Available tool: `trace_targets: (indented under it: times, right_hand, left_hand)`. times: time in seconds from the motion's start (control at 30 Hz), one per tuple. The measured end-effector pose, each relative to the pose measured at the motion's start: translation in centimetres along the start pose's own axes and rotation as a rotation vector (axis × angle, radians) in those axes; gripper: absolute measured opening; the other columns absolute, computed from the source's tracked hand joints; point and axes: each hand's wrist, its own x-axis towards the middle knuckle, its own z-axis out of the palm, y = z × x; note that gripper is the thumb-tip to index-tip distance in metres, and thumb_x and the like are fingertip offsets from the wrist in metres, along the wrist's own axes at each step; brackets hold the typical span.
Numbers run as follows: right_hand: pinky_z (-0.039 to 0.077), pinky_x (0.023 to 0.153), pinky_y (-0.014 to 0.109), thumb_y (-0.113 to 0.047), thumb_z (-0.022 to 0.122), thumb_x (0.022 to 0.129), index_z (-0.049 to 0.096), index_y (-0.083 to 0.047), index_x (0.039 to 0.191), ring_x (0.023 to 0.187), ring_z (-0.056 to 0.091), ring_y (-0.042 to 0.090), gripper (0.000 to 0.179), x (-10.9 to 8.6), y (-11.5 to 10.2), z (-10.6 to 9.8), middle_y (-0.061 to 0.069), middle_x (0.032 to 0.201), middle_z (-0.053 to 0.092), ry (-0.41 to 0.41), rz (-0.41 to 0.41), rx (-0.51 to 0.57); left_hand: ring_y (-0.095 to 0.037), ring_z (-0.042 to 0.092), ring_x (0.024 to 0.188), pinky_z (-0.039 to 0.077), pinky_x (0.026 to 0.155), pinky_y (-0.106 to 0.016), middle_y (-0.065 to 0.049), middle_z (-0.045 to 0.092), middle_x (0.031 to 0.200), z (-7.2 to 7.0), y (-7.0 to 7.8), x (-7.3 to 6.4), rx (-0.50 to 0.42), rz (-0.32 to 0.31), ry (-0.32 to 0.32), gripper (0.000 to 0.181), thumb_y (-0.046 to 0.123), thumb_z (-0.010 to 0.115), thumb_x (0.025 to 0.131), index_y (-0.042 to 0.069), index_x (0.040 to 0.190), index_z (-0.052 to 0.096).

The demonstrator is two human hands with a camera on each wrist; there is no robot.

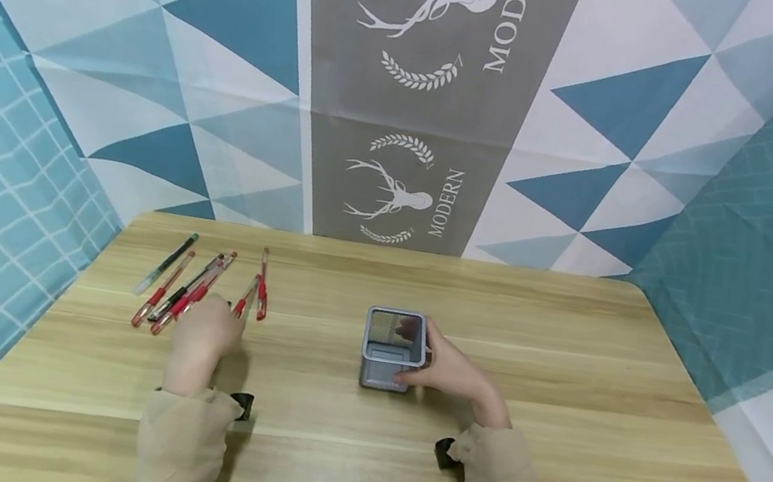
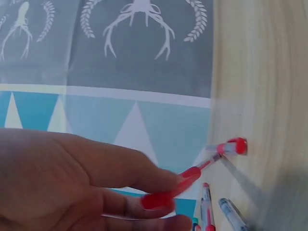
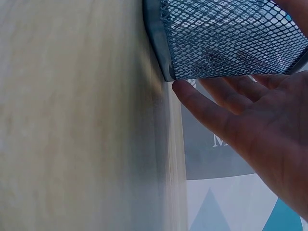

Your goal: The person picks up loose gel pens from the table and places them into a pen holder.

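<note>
My left hand (image 1: 205, 334) pinches a red pen (image 2: 180, 186) between thumb and fingers in the left wrist view. Its thin end points away from the palm, toward another red-capped pen (image 2: 234, 146) lying on the table. In the head view, the pinched pen (image 1: 245, 299) sticks out past the fingers. With thumb and fingers at its side, my right hand (image 1: 450, 367) grips a grey square mesh pen holder (image 1: 385, 376). The holder stands upright, and no pens show inside it. From the right wrist, the mesh wall (image 3: 226, 41) shows close above the fingers.
Several red and black pens (image 1: 184, 293) lie in a slanted group left of my left hand. A dark green-tipped pen (image 1: 168, 264) is the farthest left. The wooden table (image 1: 335, 469) ends at a patterned backdrop (image 1: 407, 109) at the back.
</note>
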Motion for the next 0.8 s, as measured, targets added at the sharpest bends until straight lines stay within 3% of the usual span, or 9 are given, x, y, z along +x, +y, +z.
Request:
trace_targets:
  times: [0.1,0.23,0.33,0.47,0.63,0.8]
  right_hand:
    - [0.031,0.103,0.048,-0.009,0.077,0.070,0.027,-0.006,0.134,0.122,0.040,0.036,0.081,0.1,-0.1,0.0,0.021,0.133,0.040,-0.011,-0.003,-0.003]
    - [0.032,0.102,0.049,-0.009,0.076,0.070,0.026,-0.005,0.134,0.122,0.040,0.036,0.081,0.0,0.0,0.1,0.021,0.133,0.040,-0.015,-0.001,0.003]
    - [0.034,0.101,0.048,-0.009,0.076,0.070,0.026,-0.006,0.134,0.120,0.042,0.035,0.081,0.1,0.1,0.1,0.021,0.131,0.041,-0.016,0.002,0.015]
    - [0.035,0.101,0.048,-0.009,0.077,0.069,0.026,-0.006,0.135,0.118,0.045,0.035,0.083,0.2,0.1,0.2,0.021,0.130,0.043,-0.015,-0.001,0.005]
    - [0.032,0.102,0.049,-0.010,0.077,0.069,0.026,-0.005,0.135,0.122,0.041,0.036,0.084,0.2,0.1,0.1,0.021,0.133,0.041,-0.001,-0.018,-0.004]
    - [0.031,0.102,0.049,-0.010,0.077,0.070,0.026,-0.006,0.136,0.120,0.042,0.036,0.084,0.1,-0.1,0.1,0.021,0.130,0.043,-0.003,-0.004,-0.004]
  left_hand:
    - [-0.028,0.048,0.058,0.038,0.044,-0.035,-0.024,0.053,0.074,-0.3,0.2,-0.3,-0.060,-0.038,0.089,0.030,0.017,0.043,0.088,-0.011,0.091,0.050]
    - [-0.020,0.035,0.045,0.027,0.037,-0.028,-0.012,0.041,0.056,-0.4,0.6,-0.7,-0.104,-0.043,0.233,0.031,0.014,0.038,0.087,-0.014,0.097,0.047]
    - [-0.018,0.030,0.040,0.023,0.034,-0.028,-0.008,0.035,0.049,-0.4,0.7,-0.7,-0.099,-0.030,0.400,0.029,0.013,0.038,0.087,-0.013,0.092,0.049]
    - [-0.024,0.037,0.040,0.025,0.034,-0.032,-0.014,0.040,0.050,-0.3,0.7,-0.6,-0.117,-0.013,0.571,0.022,0.012,0.042,0.087,-0.008,0.080,0.048]
    - [-0.028,0.042,0.040,0.029,0.035,-0.037,-0.017,0.046,0.052,-0.3,1.0,-0.4,-0.159,0.000,0.649,0.021,0.012,0.047,0.086,-0.005,0.076,0.049]
    - [-0.031,0.049,0.043,0.038,0.041,-0.043,-0.024,0.057,0.063,-0.4,1.3,-0.3,-0.201,0.003,0.694,0.022,0.012,0.051,0.087,-0.009,0.084,0.057]
